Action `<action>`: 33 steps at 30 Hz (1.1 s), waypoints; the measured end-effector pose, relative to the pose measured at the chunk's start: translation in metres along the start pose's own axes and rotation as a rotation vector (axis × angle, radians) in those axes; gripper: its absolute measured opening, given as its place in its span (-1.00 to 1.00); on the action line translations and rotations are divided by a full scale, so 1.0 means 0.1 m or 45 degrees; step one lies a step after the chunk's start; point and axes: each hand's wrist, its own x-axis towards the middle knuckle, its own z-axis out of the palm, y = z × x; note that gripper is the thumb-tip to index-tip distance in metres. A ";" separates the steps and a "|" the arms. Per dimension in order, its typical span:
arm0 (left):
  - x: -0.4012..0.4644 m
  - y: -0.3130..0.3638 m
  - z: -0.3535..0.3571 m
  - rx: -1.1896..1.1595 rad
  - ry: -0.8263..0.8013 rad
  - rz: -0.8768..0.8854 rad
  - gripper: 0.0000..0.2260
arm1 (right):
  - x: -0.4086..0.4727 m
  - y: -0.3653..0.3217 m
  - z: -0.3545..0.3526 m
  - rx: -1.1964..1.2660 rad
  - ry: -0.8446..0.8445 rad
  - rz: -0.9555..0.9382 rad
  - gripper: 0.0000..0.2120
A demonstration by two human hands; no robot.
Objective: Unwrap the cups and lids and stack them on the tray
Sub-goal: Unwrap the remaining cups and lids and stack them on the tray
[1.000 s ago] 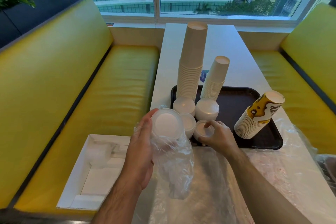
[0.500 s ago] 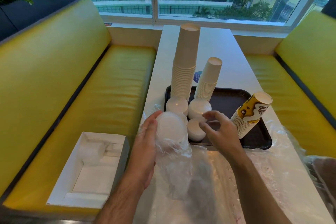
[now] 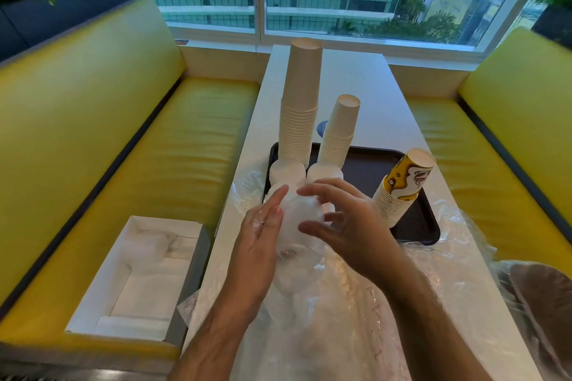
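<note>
Now L hand [image 3: 260, 235] grips wrapped lid stack [image 3: 298, 219] (plastic on) just before tray [image 3: 418, 226]; R hand [image 3: 343, 223] fingers spread, loosely curled, tips at stack top.

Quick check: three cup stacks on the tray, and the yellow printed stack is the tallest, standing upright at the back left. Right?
Not quite. The head view shows three stacks on the tray, but the tallest, upright at the back left, is the plain white stack. The yellow printed stack leans at the right.
</note>
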 end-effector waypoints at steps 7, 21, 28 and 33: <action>-0.01 0.07 -0.18 -0.179 0.032 -0.083 -0.74 | 0.01 -0.10 0.05 0.103 0.022 0.064 -0.56; 0.18 0.15 -0.69 -0.321 0.000 -0.164 -0.66 | 0.18 -0.43 0.38 -0.182 0.049 -0.065 -0.75; 0.21 0.17 -0.78 -0.337 -0.070 -0.170 -0.67 | 0.12 -0.45 0.50 -0.215 -0.054 0.020 -0.61; 0.20 0.14 -0.77 -0.305 -0.095 -0.196 -0.66 | 0.11 -0.41 0.50 -0.119 0.003 0.053 -0.58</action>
